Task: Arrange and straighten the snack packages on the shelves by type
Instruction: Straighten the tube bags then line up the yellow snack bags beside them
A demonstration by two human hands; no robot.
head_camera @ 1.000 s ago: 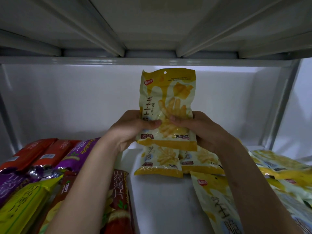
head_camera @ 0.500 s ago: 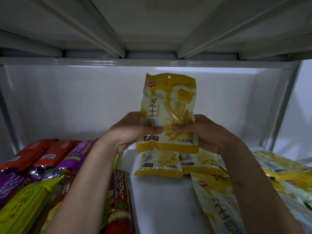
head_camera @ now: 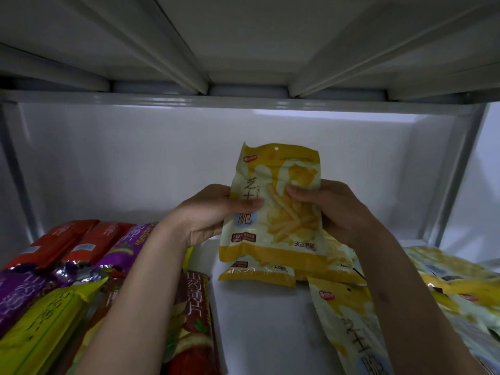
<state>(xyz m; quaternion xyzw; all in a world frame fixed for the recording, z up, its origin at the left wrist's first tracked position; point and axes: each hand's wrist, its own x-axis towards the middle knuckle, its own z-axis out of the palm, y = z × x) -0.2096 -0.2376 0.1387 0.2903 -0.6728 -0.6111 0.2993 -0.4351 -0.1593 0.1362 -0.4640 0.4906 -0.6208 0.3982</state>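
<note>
Hands hold one yellow cheese-stick pack (head_camera: 273, 212) upright over the middle of the shelf (head_camera: 259, 315), clear of its surface. Left hand (head_camera: 213, 212) grips the pack's left edge, thumb across the front, other fingers behind. Right hand (head_camera: 332, 209) grips the right edge, thumb pressed on the front near the top, fingers curled round the back. Both forearms reach in from the shelf's front edge, left arm passing over the long packs.

Vs. 0.5 s ago: pack sits lower in the hands (more of its bottom band hangs below them), top now tilts a bit left, and the right thumb is higher up the front than the left.

Counts: 1 pack in hand; 2 same-type packs (head_camera: 257, 274) lying flat behind it toward the back, partly hidden; 1 more (head_camera: 351, 328) flat near the front edge under the right forearm; a loose heap of yellow packs (head_camera: 460, 288) at the right end, number can't tell. At the left end, long packs: 2 red packs (head_camera: 78, 242), 2 purple packs (head_camera: 127, 247) (maybe more, overlapping), 1 yellow-green pack (head_camera: 46, 326), 1 dark red pack (head_camera: 194, 323).
</note>
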